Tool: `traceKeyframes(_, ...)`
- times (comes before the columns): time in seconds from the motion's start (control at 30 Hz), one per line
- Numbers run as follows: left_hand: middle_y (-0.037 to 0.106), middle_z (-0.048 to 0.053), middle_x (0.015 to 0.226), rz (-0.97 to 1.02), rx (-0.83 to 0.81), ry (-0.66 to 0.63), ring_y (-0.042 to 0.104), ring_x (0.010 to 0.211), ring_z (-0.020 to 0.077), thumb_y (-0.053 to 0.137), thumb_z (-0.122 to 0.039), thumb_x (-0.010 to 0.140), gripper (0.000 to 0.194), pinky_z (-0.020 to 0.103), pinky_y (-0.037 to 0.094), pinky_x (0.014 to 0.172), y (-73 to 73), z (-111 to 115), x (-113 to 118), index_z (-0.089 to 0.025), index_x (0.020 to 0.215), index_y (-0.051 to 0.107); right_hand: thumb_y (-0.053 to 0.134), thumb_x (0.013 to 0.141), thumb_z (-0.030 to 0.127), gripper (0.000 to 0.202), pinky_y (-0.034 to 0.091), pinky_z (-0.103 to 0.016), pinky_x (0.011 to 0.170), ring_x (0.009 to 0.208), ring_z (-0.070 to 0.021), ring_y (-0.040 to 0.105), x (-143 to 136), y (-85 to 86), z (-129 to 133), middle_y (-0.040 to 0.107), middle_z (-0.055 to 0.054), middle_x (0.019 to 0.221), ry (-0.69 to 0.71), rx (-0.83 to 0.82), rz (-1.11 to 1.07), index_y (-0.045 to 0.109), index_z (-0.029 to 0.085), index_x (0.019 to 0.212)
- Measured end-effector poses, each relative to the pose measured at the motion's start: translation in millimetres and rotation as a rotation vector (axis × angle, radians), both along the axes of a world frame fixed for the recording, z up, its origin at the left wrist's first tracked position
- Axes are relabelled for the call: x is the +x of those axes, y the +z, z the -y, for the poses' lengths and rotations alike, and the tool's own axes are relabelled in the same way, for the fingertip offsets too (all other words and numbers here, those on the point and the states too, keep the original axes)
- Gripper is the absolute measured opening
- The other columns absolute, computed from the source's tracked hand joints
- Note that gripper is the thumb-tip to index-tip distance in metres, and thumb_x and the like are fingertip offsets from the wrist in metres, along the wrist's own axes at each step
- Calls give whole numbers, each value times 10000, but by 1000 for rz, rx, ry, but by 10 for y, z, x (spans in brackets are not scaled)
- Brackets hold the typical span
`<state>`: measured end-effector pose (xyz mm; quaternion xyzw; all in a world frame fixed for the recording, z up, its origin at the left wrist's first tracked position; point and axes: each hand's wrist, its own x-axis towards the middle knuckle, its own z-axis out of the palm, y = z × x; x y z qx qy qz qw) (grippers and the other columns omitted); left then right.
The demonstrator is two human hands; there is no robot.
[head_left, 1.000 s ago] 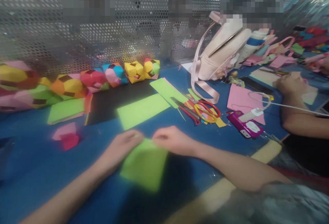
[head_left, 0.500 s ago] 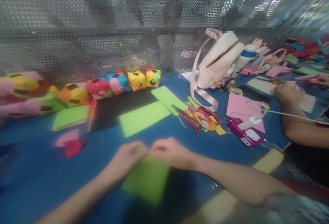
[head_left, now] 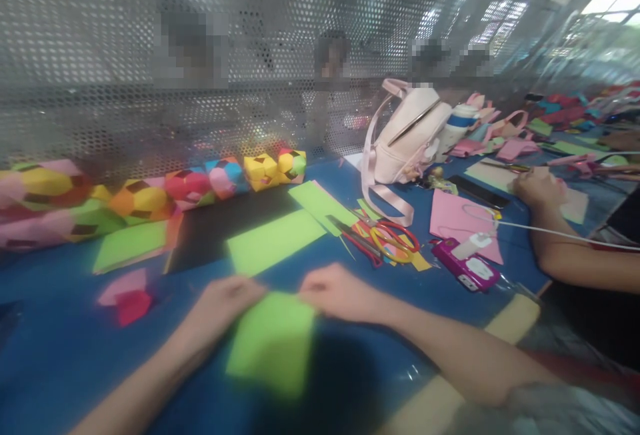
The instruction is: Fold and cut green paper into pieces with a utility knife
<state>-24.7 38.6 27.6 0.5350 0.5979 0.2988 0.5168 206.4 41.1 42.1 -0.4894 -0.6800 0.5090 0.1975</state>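
Note:
A bright green paper point(head_left: 273, 345) hangs between my two hands, low in the middle of the view, its lower part blurred. My left hand point(head_left: 233, 298) is closed on its upper left corner. At the upper right corner, my right hand point(head_left: 333, 294) pinches the same paper. Just beyond the hands, a flat light green strip point(head_left: 275, 242) rests on the blue table point(head_left: 190, 368). Scissors with red and yellow handles point(head_left: 393, 238) lie on colored scraps to the right of it. Folded pink and red paper point(head_left: 133, 302) sits to the left.
Folded paper balls point(head_left: 140, 200) line the perforated metal wall point(head_left: 280, 102) at the back left. A pale pink backpack point(head_left: 410, 135) stands behind the scissors. A purple device point(head_left: 465, 265) with a white cable lies right, near another person's arm point(head_left: 565, 265).
My hands have moved apart along the paper's top edge, and the green paper is spread wider between them. The view has shifted slightly, with the background lower in it.

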Motion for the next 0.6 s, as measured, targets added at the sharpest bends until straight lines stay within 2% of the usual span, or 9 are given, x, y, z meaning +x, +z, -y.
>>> traceKeyframes(0.13,620,28,605,21,-44,-21,508,559,162,752,-585,639,429,245,352,516,33,-21,-23,-171,585,653,624,810,233,128,395,-186,477,455,-72,515,-46,44,37,600,48,546,-10,-148,-54,634,166,701)
traceKeyframes(0.27,573,14,591,0,-72,-95,471,550,152,718,-626,665,470,242,334,519,31,-85,-104,-168,598,637,624,789,161,89,418,-185,494,464,-77,552,-100,40,66,614,50,543,69,-297,-111,589,170,708)
traceKeyframes(0.4,523,1,588,-103,30,-130,426,571,140,655,-666,713,518,239,316,550,-3,-191,-238,-170,580,595,609,778,124,120,417,-187,489,459,-80,559,-130,26,84,622,48,531,131,-373,-123,548,169,686)
traceKeyframes(0.5,570,14,637,-122,104,-104,476,622,161,658,-653,722,495,243,353,584,2,-243,-316,-177,603,602,589,782,121,108,399,-180,459,438,-75,558,-147,12,96,628,45,528,84,-424,-171,536,166,699)
traceKeyframes(0.6,679,47,840,-61,88,-4,585,791,209,726,-597,691,428,243,415,641,18,-254,-326,-186,805,690,591,780,154,107,365,-173,416,413,-74,553,-175,-42,98,642,42,534,-30,-467,-291,505,177,721)
